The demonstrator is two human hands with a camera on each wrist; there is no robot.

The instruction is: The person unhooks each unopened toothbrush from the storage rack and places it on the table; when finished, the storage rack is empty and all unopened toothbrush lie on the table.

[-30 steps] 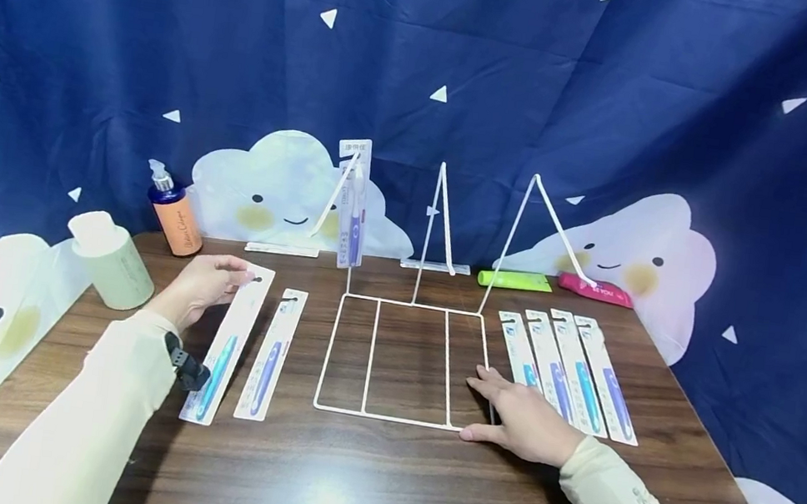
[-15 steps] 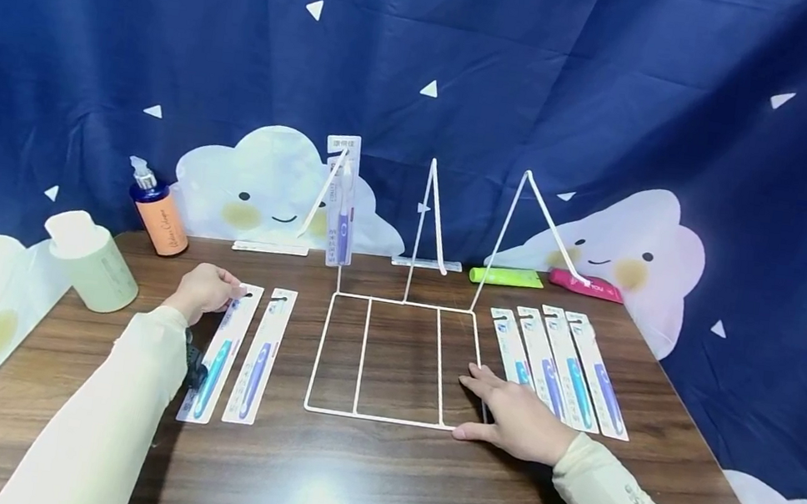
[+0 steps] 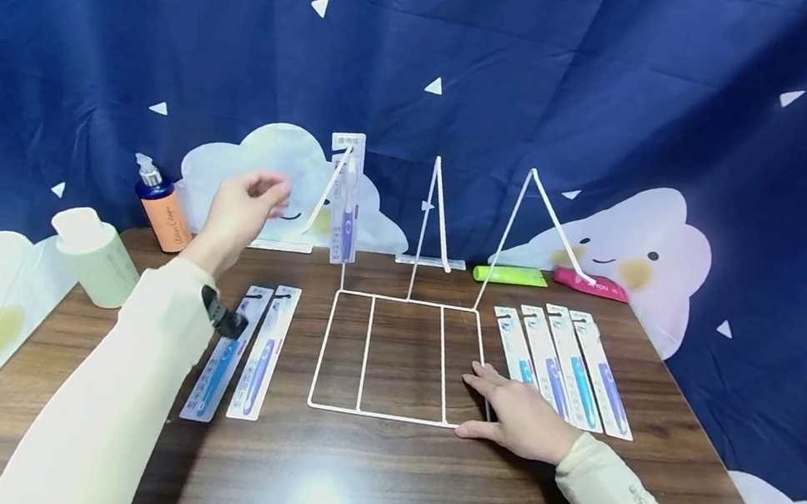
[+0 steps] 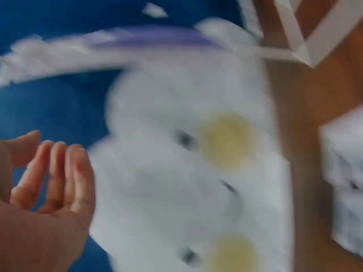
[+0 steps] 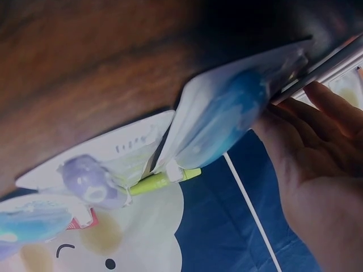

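Since the earlier frame my left hand [image 3: 246, 203] has lifted empty and slack-fingered off the toothbrush packs [image 3: 244, 350] by the tabletop's left edge toward the hanging toothbrush pack [image 3: 344, 198], while my right hand [image 3: 522, 418] presses flat on the wire rack [image 3: 391, 355]; I judge a careless swing could knock it off.

We see that the left hand [image 3: 246, 203] has left the outer toothbrush pack [image 3: 225, 352] on the table and has risen into the air, empty with relaxed fingers, near the toothbrush pack hanging on the wire rack [image 3: 344, 198]
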